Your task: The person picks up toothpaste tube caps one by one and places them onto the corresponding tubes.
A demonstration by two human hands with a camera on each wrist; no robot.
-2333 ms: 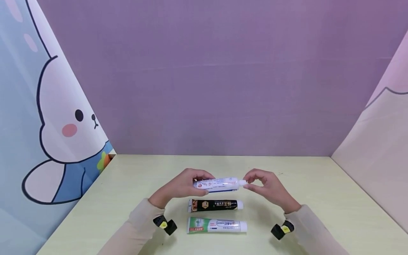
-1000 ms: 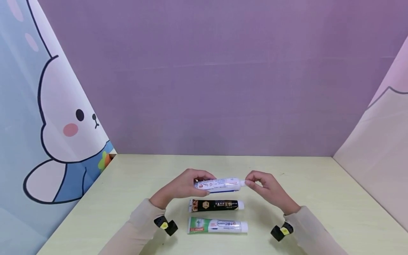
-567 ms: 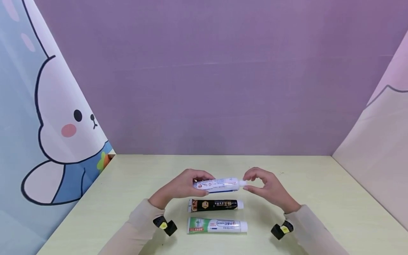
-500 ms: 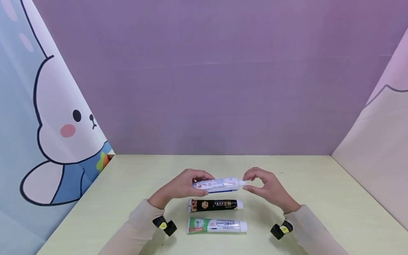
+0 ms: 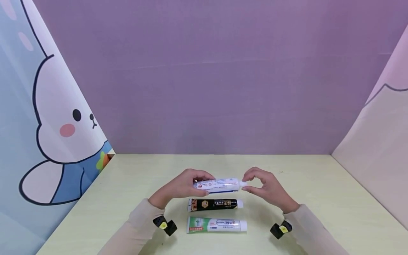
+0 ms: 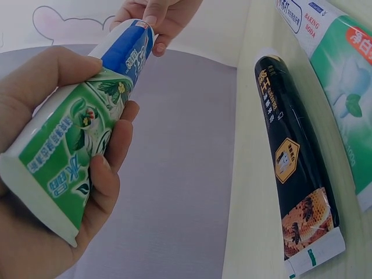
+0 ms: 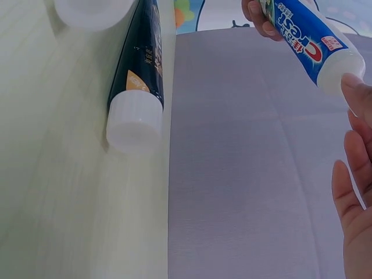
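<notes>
My left hand (image 5: 182, 185) grips a white, blue and green toothpaste tube (image 5: 220, 185) by its flat end, above the table and roughly level. Thumb and fingers wrap round its green part in the left wrist view. My right hand (image 5: 271, 187) pinches the small white cap (image 5: 243, 183) at the tube's right end between thumb and fingertips. In the right wrist view the thumb touches that cap, and part of the hand is cut off by the frame edge. Closer to me lie a black toothpaste tube (image 5: 216, 204) and a green and white toothpaste tube (image 5: 216, 225).
The two lying tubes are side by side on the pale table (image 5: 143, 166), their white caps to the right. Behind the table rises a purple backdrop (image 5: 223, 88). A printed cloth with a cartoon animal (image 5: 63, 106) hangs at the left, a pale one (image 5: 382, 141) at the right.
My right fingers have shifted on the cap: bunched together a second ago, then spread apart, now round it a little nearer the tube. My left hand and the lying tubes stay put.
</notes>
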